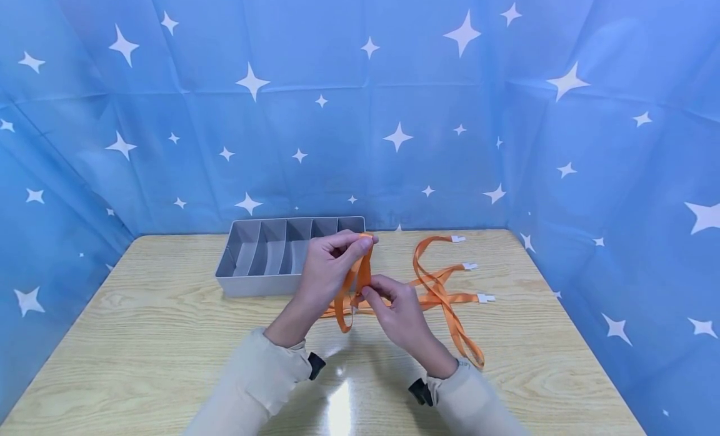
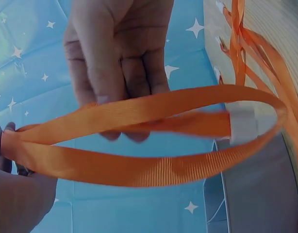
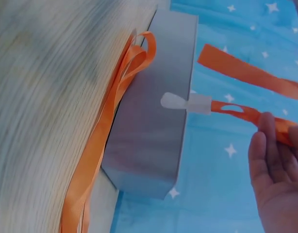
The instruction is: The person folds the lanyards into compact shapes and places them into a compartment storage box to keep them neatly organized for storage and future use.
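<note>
An orange lanyard [image 1: 364, 270] is held up between both hands, above the table and by the tray's right end. The left hand [image 1: 329, 267] pinches its upper end between thumb and fingers. Lower down and to the right, the right hand [image 1: 398, 312] pinches the strap. A loop of the orange strap [image 2: 134, 170] spreads wide in the left wrist view, with a blurred white clip [image 2: 243, 125] beside it. The right wrist view shows a white plastic clip [image 3: 199, 104] at the end of a strap, apart from the tray behind it.
More orange lanyards [image 1: 464, 339] lie loosely crossed on the wooden table [image 1: 169, 355], their white clips [image 1: 486, 298] pointing right. At the back left stands a grey tray [image 1: 259, 287] with several compartments. A blue star-patterned curtain [image 1: 337, 123] encloses the back and sides.
</note>
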A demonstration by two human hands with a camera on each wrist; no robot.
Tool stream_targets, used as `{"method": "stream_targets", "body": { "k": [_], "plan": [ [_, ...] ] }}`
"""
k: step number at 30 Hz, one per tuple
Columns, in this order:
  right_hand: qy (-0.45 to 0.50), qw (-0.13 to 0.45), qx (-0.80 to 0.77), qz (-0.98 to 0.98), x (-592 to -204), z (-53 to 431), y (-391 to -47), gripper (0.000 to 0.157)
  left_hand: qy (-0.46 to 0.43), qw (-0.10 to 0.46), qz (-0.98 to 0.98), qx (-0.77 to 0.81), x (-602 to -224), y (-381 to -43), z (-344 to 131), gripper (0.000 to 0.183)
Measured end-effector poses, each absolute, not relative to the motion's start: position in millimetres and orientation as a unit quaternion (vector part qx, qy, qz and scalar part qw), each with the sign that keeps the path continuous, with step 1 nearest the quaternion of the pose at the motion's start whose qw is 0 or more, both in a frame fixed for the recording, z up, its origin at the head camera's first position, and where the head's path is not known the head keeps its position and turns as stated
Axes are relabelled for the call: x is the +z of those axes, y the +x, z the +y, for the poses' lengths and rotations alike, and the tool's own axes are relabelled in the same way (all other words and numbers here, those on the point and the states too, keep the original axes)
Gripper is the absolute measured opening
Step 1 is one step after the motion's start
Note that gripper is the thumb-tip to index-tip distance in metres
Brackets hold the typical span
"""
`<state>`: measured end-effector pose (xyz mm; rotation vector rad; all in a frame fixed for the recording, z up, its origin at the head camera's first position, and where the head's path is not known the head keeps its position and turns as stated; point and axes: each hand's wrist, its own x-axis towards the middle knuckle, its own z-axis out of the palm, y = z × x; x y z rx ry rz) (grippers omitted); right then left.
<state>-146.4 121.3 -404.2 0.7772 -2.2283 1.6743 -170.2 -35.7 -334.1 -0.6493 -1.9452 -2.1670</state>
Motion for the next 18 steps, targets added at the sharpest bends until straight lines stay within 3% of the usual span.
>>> {"method": "stream_targets", "body": {
  "k": [13, 18],
  "plan": [
    [0.263, 0.1, 0.576, -0.768, -400.3, 110.0, -139.0, 0.021, -0.192, 0.103, -0.64, -0.737, -334.8, -171.5, -27.5, 0.019],
    [0.25, 0.117, 0.561, -0.78, -401.9, 108.0, -139.6, 0.021, -0.19, 0.1, -0.636, -0.741, -334.9, -172.3, -26.6, 0.02]
  ]
}}
